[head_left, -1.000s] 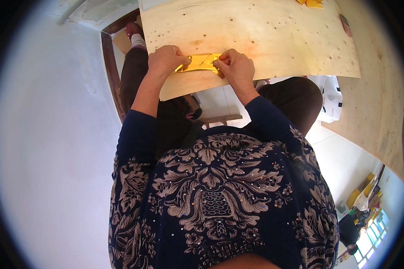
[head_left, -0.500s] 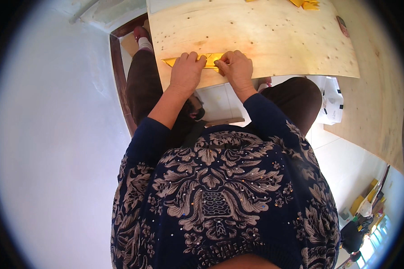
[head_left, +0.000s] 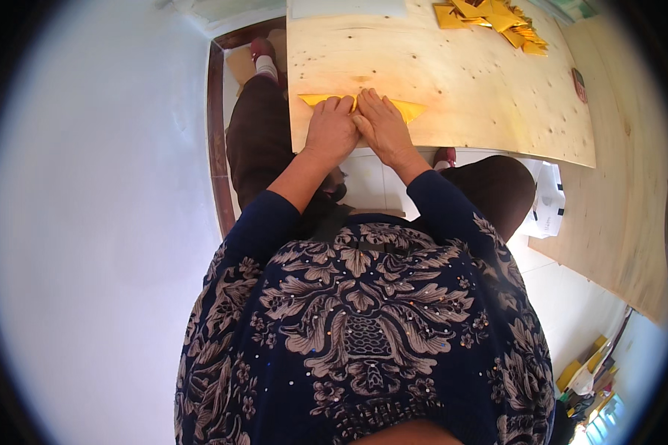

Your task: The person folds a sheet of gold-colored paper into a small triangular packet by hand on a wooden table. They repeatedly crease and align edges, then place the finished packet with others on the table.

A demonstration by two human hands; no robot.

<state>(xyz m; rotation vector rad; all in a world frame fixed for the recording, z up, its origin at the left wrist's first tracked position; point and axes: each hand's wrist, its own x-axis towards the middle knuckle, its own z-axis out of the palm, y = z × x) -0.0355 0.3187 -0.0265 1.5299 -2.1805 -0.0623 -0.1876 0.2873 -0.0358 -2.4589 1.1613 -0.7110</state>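
A folded sheet of gold paper [head_left: 408, 110] lies flat on a pale plywood board [head_left: 453, 67] that rests over my lap. My left hand [head_left: 331, 130] presses down on its left half, fingers flat. Right beside it, my right hand [head_left: 382, 127] presses the middle of the paper, and the two hands touch. Pointed gold ends stick out to the left and right of my hands; the middle of the paper is hidden under them.
A pile of folded gold papers [head_left: 490, 21] sits at the board's far right. A second plywood panel [head_left: 631, 185] lies to the right. A dark wooden frame [head_left: 215, 141] runs along the left, and a white bag [head_left: 548, 204] is on the tiled floor.
My left hand slid right until it met the right hand at the paper's middle. The view shifted, so the board and the gold pile now show more fully.
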